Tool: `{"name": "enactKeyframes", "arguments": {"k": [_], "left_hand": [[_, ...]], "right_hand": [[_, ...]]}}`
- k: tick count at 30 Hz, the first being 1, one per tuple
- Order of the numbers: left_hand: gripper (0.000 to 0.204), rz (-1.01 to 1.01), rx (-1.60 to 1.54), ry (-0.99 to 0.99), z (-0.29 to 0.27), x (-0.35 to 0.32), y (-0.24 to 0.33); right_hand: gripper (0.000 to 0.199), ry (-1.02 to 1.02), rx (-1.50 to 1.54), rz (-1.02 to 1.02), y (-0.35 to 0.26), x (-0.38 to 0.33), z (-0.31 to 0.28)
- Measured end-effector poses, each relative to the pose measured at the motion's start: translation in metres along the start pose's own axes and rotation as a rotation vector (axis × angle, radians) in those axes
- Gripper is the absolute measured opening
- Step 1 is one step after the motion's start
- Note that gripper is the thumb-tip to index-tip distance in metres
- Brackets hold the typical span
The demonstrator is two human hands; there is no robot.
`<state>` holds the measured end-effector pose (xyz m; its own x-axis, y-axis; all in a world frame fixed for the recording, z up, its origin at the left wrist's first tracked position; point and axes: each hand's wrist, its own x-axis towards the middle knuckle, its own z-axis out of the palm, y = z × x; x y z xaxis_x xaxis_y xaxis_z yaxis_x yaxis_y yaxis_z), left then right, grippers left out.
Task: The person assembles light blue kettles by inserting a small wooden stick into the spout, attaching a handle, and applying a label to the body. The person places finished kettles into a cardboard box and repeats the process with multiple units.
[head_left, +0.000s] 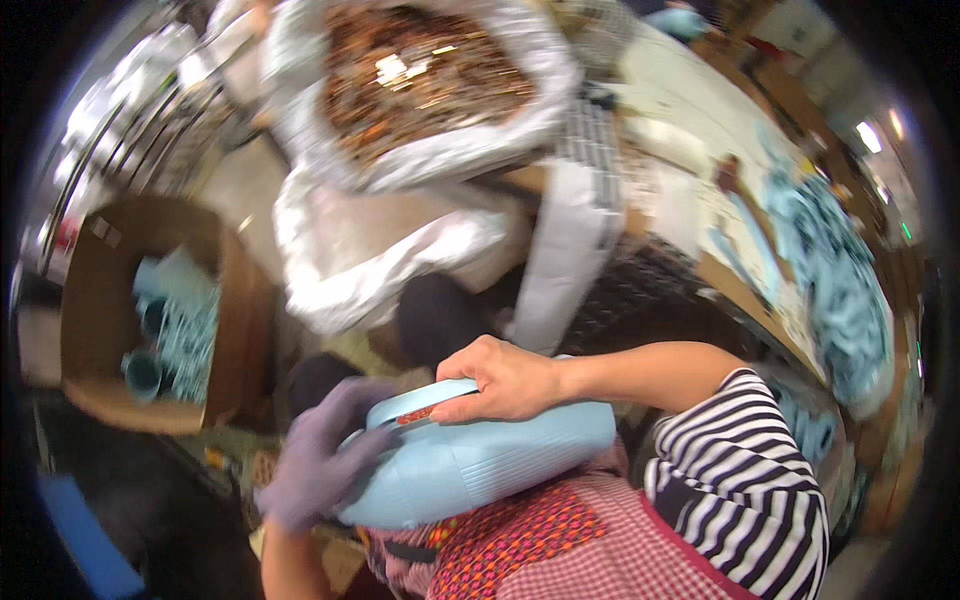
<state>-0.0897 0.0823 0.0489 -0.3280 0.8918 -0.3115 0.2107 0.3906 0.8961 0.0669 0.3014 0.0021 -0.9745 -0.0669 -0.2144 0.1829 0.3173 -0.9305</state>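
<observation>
A light blue plastic jug with a ribbed body lies sideways across my lap, against a checked apron. My left hand, in a greyish-purple glove, is closed round its left end. My right hand is bare and closed on the jug's raised handle, thumb in front and fingers behind. A small red patterned piece shows beside the thumb, under the handle; I cannot make out what it is. The undersides of both hands are hidden.
At the left stands a cardboard box with light blue plastic pieces. Ahead is a white sack of shiny brown scraps, with another white sack below it. A worktable runs along the right, near a heap of blue plastic.
</observation>
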Motion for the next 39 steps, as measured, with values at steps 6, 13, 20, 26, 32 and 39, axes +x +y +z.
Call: {"name": "enactKeyframes", "arguments": {"k": [6, 13, 20, 26, 32, 39], "left_hand": [[0.063, 0.502, 0.093, 0.266, 0.043, 0.088, -0.004], [0.032, 0.259, -0.079, 0.209, 0.102, 0.228, 0.062], [0.02, 0.243, 0.122, 0.214, 0.094, 0.242, 0.049], [0.018, 0.23, 0.214, 0.21, 0.096, 0.243, 0.051], [0.02, 0.286, 0.243, 0.196, 0.091, 0.244, 0.048], [0.029, 0.18, -0.05, 0.259, 0.078, 0.236, 0.04]], "right_hand": [[0.022, 0.495, -0.133, 0.143, 0.009, -0.112, -0.126], [0.051, 1.465, -1.082, 0.623, 0.136, -0.271, -0.36], [0.059, 1.111, -1.008, 0.477, 0.075, -0.214, -0.364], [0.059, 0.583, -0.043, 0.121, 0.03, -0.171, -0.252], [0.068, 0.498, -0.093, 0.414, 0.001, -0.141, -0.256], [0.055, 0.621, -0.193, 0.462, 0.006, -0.107, -0.264]]}}
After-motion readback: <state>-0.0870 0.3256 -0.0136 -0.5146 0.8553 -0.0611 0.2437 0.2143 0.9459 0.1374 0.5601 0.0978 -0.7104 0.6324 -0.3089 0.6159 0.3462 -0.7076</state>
